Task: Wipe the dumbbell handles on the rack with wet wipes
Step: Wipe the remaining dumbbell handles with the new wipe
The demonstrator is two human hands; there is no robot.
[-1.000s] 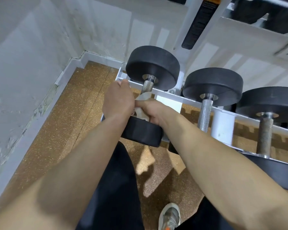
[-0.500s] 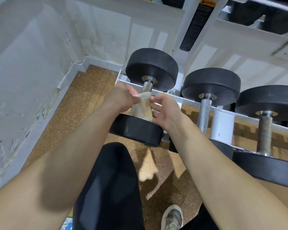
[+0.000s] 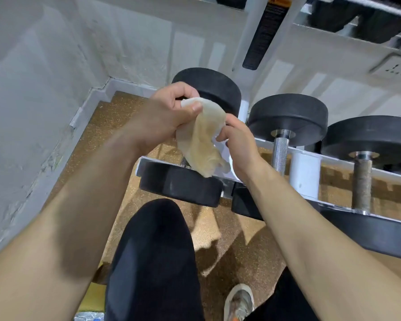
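The white rack [image 3: 305, 174] runs from the middle of the view out to 3 o'clock, and three black dumbbells lie across its rails. The left dumbbell [image 3: 181, 185] is just below the centre, the middle dumbbell [image 3: 287, 119] is at 2 o'clock, and the right dumbbell [image 3: 368, 135] is at 3 o'clock. Both hands are raised above the left dumbbell. The left hand [image 3: 164, 112], at 11 o'clock, pinches the top edge of the wet wipe [image 3: 202, 135] between thumb and curled fingers. The right hand [image 3: 239, 144], at 2 o'clock near the centre, pinches the right edge of it. The wipe hangs between them close to 12 o'clock, off the bar. Its lower end comes down to the near head of the left dumbbell, and I cannot tell if it touches. It looks yellowish, so I judge it was already used and is now being turned to a fresh side. The left handle is almost hidden behind it. The middle handle [image 3: 280, 151] looks clean and shiny. The brownish right handle [image 3: 362, 181] seems not yet wiped, so most of the work is probably left.
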